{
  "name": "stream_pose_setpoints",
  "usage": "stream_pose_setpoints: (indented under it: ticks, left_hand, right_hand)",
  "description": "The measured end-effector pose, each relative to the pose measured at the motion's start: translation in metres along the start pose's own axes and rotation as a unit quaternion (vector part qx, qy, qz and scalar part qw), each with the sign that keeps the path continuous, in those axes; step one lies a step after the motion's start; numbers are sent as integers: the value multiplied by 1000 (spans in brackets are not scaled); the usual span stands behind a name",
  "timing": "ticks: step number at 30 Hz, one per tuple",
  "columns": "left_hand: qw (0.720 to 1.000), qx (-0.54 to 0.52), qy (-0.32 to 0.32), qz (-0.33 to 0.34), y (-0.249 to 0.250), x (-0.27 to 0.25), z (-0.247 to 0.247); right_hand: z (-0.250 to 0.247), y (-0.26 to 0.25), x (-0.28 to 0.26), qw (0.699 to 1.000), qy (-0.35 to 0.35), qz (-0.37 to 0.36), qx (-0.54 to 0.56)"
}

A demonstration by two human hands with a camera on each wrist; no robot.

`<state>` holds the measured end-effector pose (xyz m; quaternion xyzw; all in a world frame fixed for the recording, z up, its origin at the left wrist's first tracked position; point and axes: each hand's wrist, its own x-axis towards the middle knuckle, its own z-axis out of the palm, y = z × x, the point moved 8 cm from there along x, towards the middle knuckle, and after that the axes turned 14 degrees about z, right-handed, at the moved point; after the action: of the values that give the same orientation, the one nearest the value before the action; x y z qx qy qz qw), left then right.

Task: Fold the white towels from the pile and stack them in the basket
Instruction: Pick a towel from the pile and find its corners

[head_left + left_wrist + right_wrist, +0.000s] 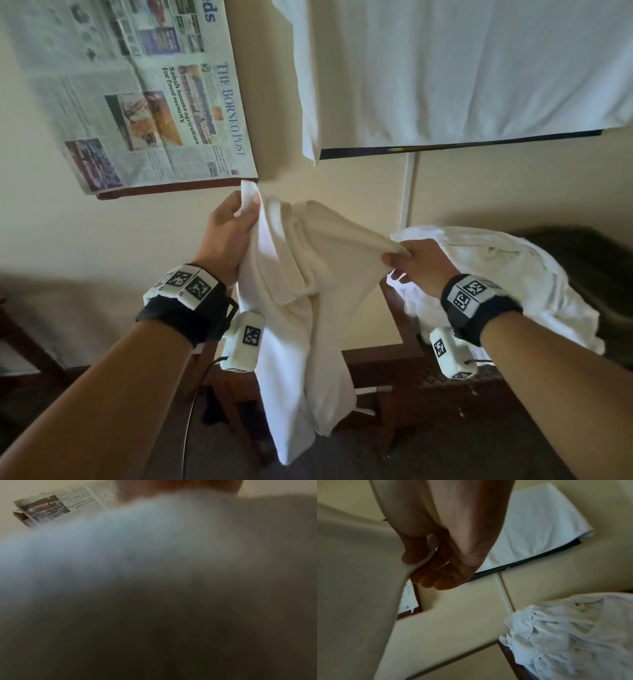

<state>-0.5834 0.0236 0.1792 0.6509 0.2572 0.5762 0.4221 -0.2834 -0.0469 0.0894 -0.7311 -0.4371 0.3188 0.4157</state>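
Note:
A white towel [301, 308] hangs in the air between my two hands, above the table's front edge, its lower part drooping toward the floor. My left hand [236, 219] pinches one top corner. My right hand [407, 258] pinches the opposite edge a little lower; in the right wrist view the fingers [436, 580] curl under the towel's hem [359, 588]. The left wrist view is almost wholly covered by blurred towel cloth [137, 547]. A crumpled pile of white towels [496, 281] lies at the right; it also shows low at the right as the pile [573, 635]. No basket is in view.
A cream table [102, 240] with a dark wooden edge carries a newspaper [144, 96] on a brown board at the far left. A flat white cloth [462, 68] over a dark board lies at the far right. Below are dark wooden legs and carpet.

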Motion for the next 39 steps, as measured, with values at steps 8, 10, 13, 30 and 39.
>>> stream_pose_setpoints:
  ticks: [8,10,13,30,39]
  left_hand:
    - [977,-95,-192,17,34,3,-32]
    - [968,-107,-225,35,46,10,-44]
    - [961,-127,-229,90,81,25,-55]
    - [923,-297,-183,163,177,47,-48]
    - [899,-310,-279,130,172,39,-25]
  right_hand:
    - [-12,-130,-63,969,126,-180,113]
    - [-10,-183,-90,953,133,-255,93]
    - [-7,-248,-129,927,142,-339,75]
    - [46,-378,-201,870,-4,-492,44]
    - [52,-373,-181,899,-90,-427,30]
